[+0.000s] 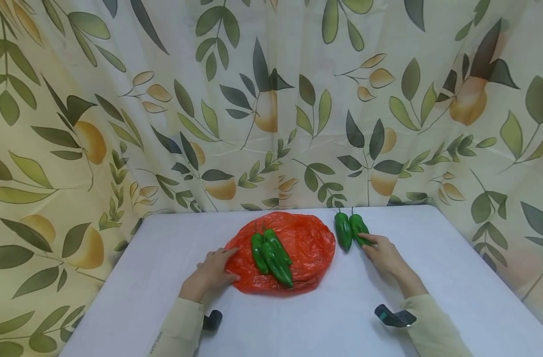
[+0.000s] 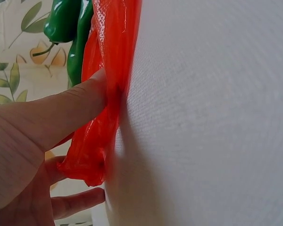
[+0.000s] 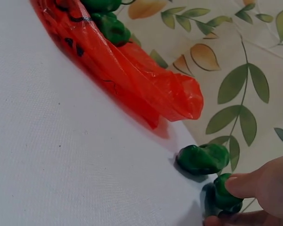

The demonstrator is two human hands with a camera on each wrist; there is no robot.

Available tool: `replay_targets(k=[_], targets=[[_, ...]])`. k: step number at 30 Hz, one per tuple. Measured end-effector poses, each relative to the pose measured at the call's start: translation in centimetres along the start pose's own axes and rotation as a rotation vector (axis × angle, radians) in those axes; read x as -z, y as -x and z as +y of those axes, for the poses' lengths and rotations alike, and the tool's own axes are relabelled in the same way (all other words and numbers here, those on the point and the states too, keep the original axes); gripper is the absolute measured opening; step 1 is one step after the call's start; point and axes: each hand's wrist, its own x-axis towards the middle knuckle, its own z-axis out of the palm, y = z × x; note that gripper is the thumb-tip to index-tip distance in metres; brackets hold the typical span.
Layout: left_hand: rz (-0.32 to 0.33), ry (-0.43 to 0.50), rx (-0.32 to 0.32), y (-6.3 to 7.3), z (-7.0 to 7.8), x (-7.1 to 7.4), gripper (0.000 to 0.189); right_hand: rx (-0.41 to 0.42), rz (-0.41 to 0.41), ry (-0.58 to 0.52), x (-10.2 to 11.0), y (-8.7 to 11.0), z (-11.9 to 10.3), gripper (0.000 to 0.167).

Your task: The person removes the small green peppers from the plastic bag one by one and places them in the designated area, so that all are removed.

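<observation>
A red plastic bag (image 1: 309, 238) lies spread on the white table, with three long green peppers (image 1: 273, 253) on top of it. At the bag's left edge is my left hand (image 1: 215, 270), its thumb (image 2: 85, 101) against the red plastic and its other fingers spread apart. Two more green peppers lie side by side right of the bag, at the table's far edge. My right hand (image 1: 385, 255) pinches the right-hand pepper (image 1: 358, 225) near its lower end, thumb on one side and fingers partly hidden. The other pepper (image 1: 343, 230) lies close to its left.
The table (image 1: 316, 327) has a white cover. Behind it hangs a curtain (image 1: 271, 148) printed with leaves and fruit, reaching down to the table's far edge. Both forearms wear light sleeves (image 1: 177, 327), with a dark device (image 1: 393, 317) at each wrist.
</observation>
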Motion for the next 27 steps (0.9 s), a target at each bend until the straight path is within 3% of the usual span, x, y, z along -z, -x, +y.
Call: replay_targets(k=[12,18,27], targets=[[0.009,0.004,-0.014,0.1,-0.3,-0.2,0.078,-0.015,-0.058,-0.015,0.4,0.1,-0.3,0.058],[0.014,0.000,-0.019,-0.1,-0.2,-0.3,0.078,0.008,-0.022,0.057,1.1,0.4,-0.2,0.062],[0.017,0.000,-0.017,-0.1,-0.2,-0.2,0.078,-0.036,0.000,0.092,1.8,0.7,-0.8,0.070]])
